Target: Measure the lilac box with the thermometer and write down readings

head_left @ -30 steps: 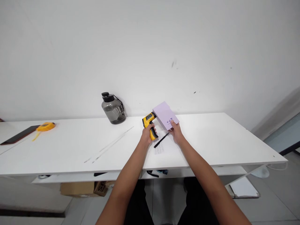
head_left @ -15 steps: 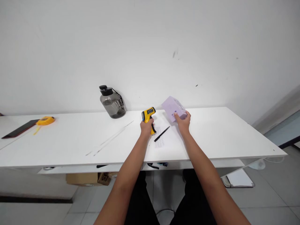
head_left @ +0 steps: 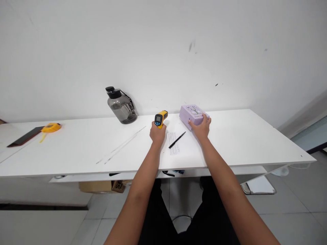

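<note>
My left hand (head_left: 157,133) is closed around the grip of a yellow and black infrared thermometer (head_left: 161,118). Its small screen faces me and its nose points away toward the wall. My right hand (head_left: 201,127) grips the near end of a lilac box (head_left: 190,117), thumb on the front and fingers over the top edge. A drawing and lettering show on the box's top face. Between my hands a black pen (head_left: 177,140) lies slantwise on a sheet of paper (head_left: 174,148) with faint lines of writing.
A grey translucent water bottle (head_left: 122,108) stands by the wall, left of the thermometer. Farther left lie an orange tape measure (head_left: 51,127) and a dark flat case (head_left: 25,136). The white table's (head_left: 84,143) front edge runs before me; a cardboard box (head_left: 95,186) sits underneath.
My left hand has turned the thermometer so its screen faces me and its nose points away. The lilac box has tipped from a tilt to lie flatter, its decorated face now upward.
</note>
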A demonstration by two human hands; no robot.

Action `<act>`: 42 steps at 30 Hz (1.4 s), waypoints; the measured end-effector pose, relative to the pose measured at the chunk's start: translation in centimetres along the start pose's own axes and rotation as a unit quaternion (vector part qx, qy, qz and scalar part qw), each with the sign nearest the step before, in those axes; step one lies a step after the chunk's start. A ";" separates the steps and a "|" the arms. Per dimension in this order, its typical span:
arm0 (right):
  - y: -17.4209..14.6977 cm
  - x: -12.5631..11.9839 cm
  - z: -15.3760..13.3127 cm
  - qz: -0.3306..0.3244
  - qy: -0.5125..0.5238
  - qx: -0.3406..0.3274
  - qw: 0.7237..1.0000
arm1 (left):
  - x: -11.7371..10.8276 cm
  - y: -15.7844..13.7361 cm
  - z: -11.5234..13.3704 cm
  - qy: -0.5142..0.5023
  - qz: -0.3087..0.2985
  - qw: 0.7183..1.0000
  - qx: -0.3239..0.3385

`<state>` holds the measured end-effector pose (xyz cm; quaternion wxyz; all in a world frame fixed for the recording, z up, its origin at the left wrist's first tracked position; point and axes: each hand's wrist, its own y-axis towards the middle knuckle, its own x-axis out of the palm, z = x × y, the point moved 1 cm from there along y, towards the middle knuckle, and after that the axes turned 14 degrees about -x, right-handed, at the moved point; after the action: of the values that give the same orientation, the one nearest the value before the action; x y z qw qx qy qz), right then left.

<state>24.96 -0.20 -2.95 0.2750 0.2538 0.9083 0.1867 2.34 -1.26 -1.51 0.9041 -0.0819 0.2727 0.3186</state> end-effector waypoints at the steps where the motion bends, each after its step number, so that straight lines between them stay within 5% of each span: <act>1: 0.0 0.1 0.1 0.001 -0.003 -0.008 1.000 | 0.0 0.0 0.0 0.009 0.002 1.000 0.011; 8: 0.1 0.8 1.2 0.003 -0.009 -0.047 0.999 | 0.4 -0.2 -0.1 0.123 -0.004 0.985 0.124; 14: -0.2 1.4 1.2 -0.026 -0.073 -0.045 0.996 | 1.0 -0.6 0.4 0.113 -0.052 0.986 0.111; 20: -0.7 0.6 -0.9 -0.021 -0.098 -0.203 0.974 | 1.7 -0.7 0.2 0.229 -0.065 0.959 0.151; 26: -2.6 0.9 -3.1 -0.242 -0.009 -0.338 0.909 | 1.9 -0.3 0.1 0.275 -0.060 0.947 0.158; 31: -4.3 1.6 -3.5 -0.382 -0.072 -0.341 0.856 | 1.8 0.2 0.0 0.276 -0.064 0.948 0.144; 42: -4.3 2.1 -4.3 -0.423 -0.083 -0.360 0.827 | 2.1 -0.2 -0.1 0.325 -0.059 0.929 0.167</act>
<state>19.28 -3.34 -2.52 0.4735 -0.2579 0.7685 0.3445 3.80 -0.29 -2.73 0.7838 -0.0449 0.5955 0.1702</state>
